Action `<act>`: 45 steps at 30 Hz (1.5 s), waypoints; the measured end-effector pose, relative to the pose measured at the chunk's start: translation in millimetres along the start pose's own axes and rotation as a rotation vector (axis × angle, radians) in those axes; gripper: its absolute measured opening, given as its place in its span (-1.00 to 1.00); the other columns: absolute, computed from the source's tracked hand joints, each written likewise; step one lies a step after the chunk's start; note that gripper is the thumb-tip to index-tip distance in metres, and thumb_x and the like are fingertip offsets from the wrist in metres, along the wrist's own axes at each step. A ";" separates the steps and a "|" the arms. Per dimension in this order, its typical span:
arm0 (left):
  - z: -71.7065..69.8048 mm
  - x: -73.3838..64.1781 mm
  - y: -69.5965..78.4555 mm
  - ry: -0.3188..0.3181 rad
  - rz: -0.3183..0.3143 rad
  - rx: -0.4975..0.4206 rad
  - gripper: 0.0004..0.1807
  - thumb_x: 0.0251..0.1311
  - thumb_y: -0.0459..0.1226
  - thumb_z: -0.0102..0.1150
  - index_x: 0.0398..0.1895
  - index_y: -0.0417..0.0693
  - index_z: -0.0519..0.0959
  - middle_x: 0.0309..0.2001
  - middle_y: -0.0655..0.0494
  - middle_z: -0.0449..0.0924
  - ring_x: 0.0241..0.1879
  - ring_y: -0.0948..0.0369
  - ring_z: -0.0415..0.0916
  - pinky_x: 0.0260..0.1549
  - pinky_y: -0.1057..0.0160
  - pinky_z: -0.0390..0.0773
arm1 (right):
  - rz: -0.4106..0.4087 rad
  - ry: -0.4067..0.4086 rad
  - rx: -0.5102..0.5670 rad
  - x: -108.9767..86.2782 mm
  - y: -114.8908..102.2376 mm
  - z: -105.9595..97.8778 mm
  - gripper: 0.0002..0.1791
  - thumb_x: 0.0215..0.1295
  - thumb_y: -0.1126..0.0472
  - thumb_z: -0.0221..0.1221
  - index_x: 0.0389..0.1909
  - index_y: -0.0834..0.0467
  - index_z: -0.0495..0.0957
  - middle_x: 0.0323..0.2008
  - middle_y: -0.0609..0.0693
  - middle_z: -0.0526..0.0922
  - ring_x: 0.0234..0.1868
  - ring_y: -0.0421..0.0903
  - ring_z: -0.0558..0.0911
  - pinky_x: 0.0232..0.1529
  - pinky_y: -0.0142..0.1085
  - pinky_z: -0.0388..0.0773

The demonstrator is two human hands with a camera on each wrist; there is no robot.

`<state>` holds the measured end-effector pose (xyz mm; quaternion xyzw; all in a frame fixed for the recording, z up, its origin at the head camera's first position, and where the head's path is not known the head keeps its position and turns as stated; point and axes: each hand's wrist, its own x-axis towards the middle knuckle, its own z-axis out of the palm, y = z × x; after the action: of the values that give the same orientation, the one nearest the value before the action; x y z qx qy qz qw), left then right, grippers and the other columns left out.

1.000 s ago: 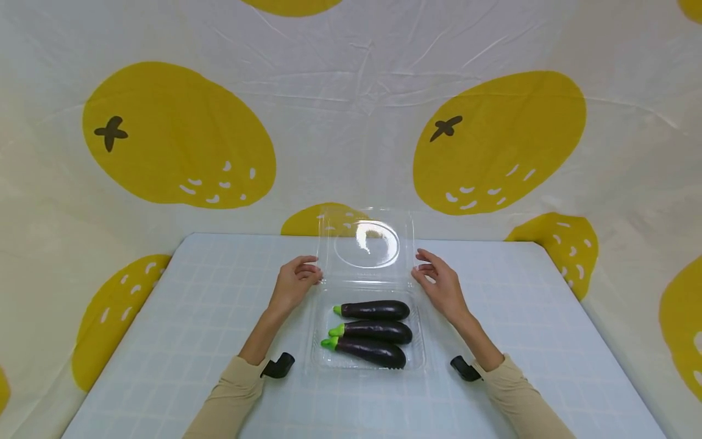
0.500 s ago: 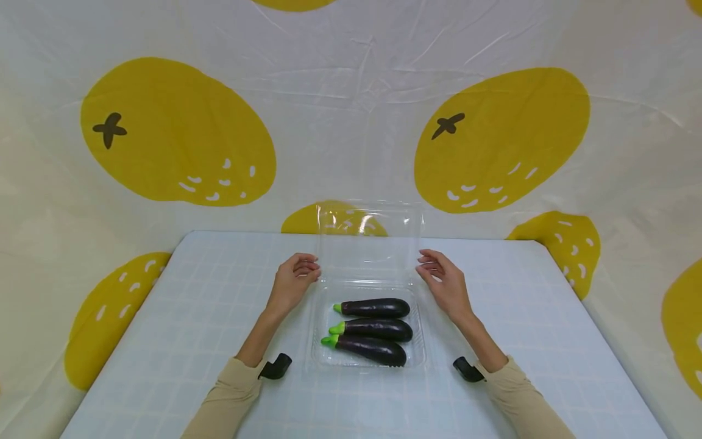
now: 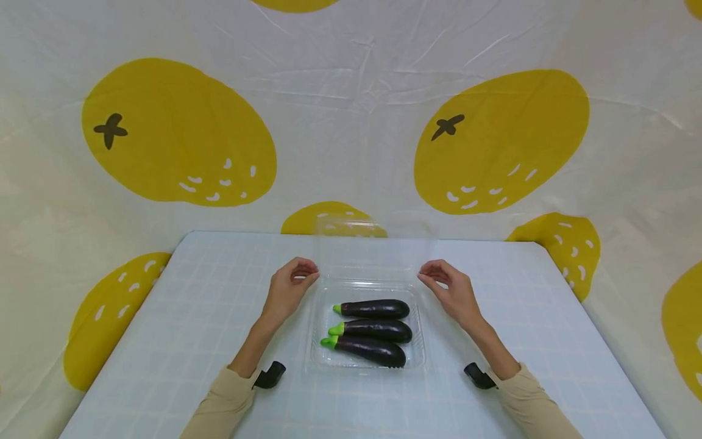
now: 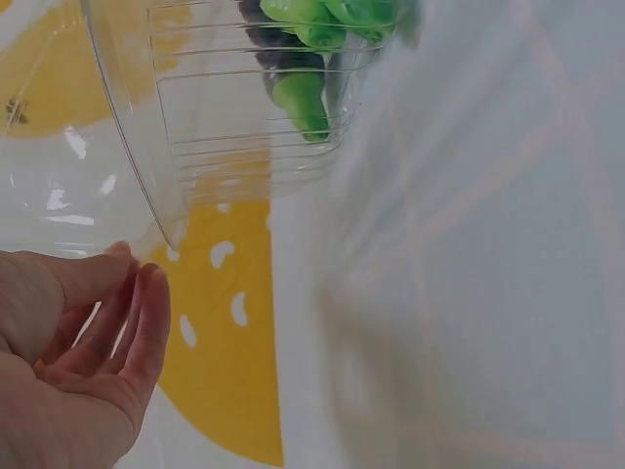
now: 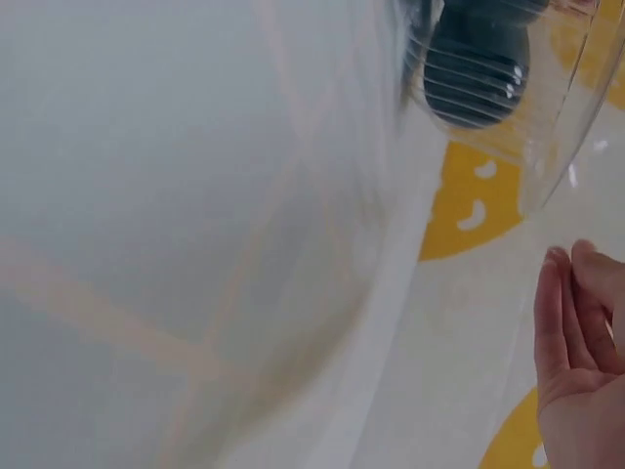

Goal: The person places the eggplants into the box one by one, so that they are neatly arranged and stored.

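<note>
In the head view a clear plastic clamshell container (image 3: 415,363) lies on the table with its hinged lid (image 3: 373,253) raised and blurred. Three dark purple eggplants (image 3: 375,331) lie side by side in the base, green stems to the left. My left hand (image 3: 286,291) pinches at the lid's left edge near the hinge, thumb and fingertips together. Opposite it, my right hand (image 3: 451,294) pinches at the right edge. The left wrist view shows eggplant stems (image 4: 301,100) through the ribbed wall; the right wrist view shows a rounded eggplant end (image 5: 477,70).
A pale checked cloth covers the table (image 3: 526,305). Behind it hangs a white curtain (image 3: 351,122) printed with big yellow fruit shapes. A black wrist camera mount (image 3: 270,375) sits by the left sleeve, another mount (image 3: 479,375) by the right one.
The lid has swung toward me; its upper edge now looks wider and lower. Fingertips have closed together, while both wrists have drawn slightly back and outward. The eggplants have stayed put.
</note>
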<state>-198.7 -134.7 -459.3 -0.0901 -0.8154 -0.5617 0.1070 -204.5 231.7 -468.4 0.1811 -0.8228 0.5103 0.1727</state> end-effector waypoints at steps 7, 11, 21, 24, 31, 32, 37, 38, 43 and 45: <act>-3.7 -6.2 -1.9 -0.009 0.038 0.047 -0.88 0.30 -0.37 0.38 -0.14 -0.15 0.68 -0.19 0.01 0.72 -0.12 0.07 0.70 -0.15 0.35 0.66 | -0.058 -0.069 -0.008 -4.6 -0.2 -6.8 -0.80 0.21 0.50 0.38 -0.21 0.21 0.67 -0.26 0.04 0.73 -0.17 -0.13 0.74 -0.01 -0.54 0.58; -6.4 -11.3 -0.3 -0.020 0.043 0.065 -0.88 0.29 -0.38 0.38 -0.14 -0.16 0.69 -0.18 0.00 0.73 -0.12 0.05 0.69 -0.13 0.27 0.69 | -0.124 -0.092 -0.039 -8.2 -0.7 -10.2 -0.75 0.14 0.54 0.40 -0.24 0.18 0.69 -0.26 0.05 0.75 -0.19 -0.16 0.72 -0.02 -0.57 0.56; -13.3 -25.3 -2.8 -0.073 0.046 0.061 -0.84 0.31 -0.44 0.33 -0.07 -0.18 0.71 -0.14 0.02 0.73 -0.11 0.09 0.68 -0.11 0.28 0.68 | -0.190 -0.174 -0.135 -18.7 -2.5 -19.6 -0.69 0.16 0.53 0.39 -0.16 0.13 0.68 -0.19 -0.03 0.72 -0.17 -0.20 0.66 -0.06 -0.52 0.59; -14.5 -29.7 -2.4 -0.087 0.040 0.065 -0.83 0.32 -0.41 0.34 -0.06 -0.16 0.71 -0.13 0.04 0.72 -0.11 0.10 0.68 -0.11 0.31 0.68 | -0.197 -0.210 -0.148 -21.9 -5.0 -21.0 -0.67 0.16 0.56 0.38 -0.12 0.16 0.66 -0.16 -0.03 0.70 -0.20 -0.18 0.68 -0.07 -0.48 0.63; -19.1 -41.0 -1.2 -0.140 -0.007 0.064 -0.80 0.38 -0.35 0.29 0.03 -0.15 0.70 -0.04 0.02 0.72 -0.05 0.09 0.68 -0.06 0.26 0.68 | -0.200 -0.264 -0.179 -31.3 -7.9 -21.3 -0.68 0.22 0.53 0.35 -0.04 0.23 0.65 -0.13 -0.01 0.69 -0.21 -0.15 0.70 -0.10 -0.45 0.65; -19.8 -42.5 -0.9 -0.153 -0.020 0.055 -0.78 0.40 -0.35 0.27 0.05 -0.17 0.69 -0.02 -0.01 0.72 -0.04 0.07 0.68 -0.06 0.26 0.68 | -0.203 -0.269 -0.174 -32.9 -8.4 -21.3 -0.69 0.24 0.53 0.33 -0.03 0.23 0.65 -0.13 0.00 0.69 -0.21 -0.14 0.70 -0.09 -0.45 0.64; -23.1 -50.0 -0.9 -0.200 -0.086 0.009 -0.72 0.47 -0.26 0.20 0.12 -0.22 0.65 0.03 -0.10 0.70 -0.02 0.04 0.69 -0.08 0.31 0.68 | -0.189 -0.290 -0.164 -43.1 -10.8 -21.7 -0.72 0.32 0.51 0.27 0.00 0.22 0.65 -0.13 -0.01 0.70 -0.21 -0.14 0.71 -0.12 -0.47 0.64; -24.0 -51.7 -1.4 -0.207 -0.092 0.007 -0.70 0.47 -0.25 0.21 0.13 -0.22 0.65 0.03 -0.09 0.69 -0.02 0.05 0.68 -0.08 0.33 0.67 | -0.183 -0.294 -0.165 -45.2 -11.9 -21.7 -0.72 0.32 0.50 0.28 0.00 0.21 0.65 -0.13 -0.02 0.70 -0.22 -0.15 0.71 -0.14 -0.46 0.65; -28.2 -60.5 -4.2 -0.251 -0.110 -0.019 -0.59 0.43 -0.22 0.27 0.24 -0.23 0.56 -0.02 -0.03 0.69 0.01 0.08 0.65 -0.01 0.36 0.63 | -0.137 -0.295 -0.157 -55.5 -20.3 -21.4 -0.70 0.29 0.44 0.34 0.01 0.18 0.65 -0.14 -0.09 0.70 -0.25 -0.20 0.69 -0.20 -0.41 0.66; -29.4 -63.8 -4.1 -0.267 -0.122 -0.037 -0.53 0.41 -0.22 0.29 0.28 -0.25 0.51 -0.05 -0.03 0.69 0.01 0.07 0.65 -0.01 0.37 0.62 | -0.110 -0.294 -0.145 -59.3 -23.7 -21.1 -0.70 0.30 0.41 0.35 0.03 0.19 0.64 -0.16 -0.10 0.69 -0.28 -0.22 0.68 -0.21 -0.41 0.66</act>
<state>-136.3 -165.3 -470.4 -0.1160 -0.8159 -0.5651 -0.0383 -139.2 248.2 -469.0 0.2856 -0.8627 0.4074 0.0908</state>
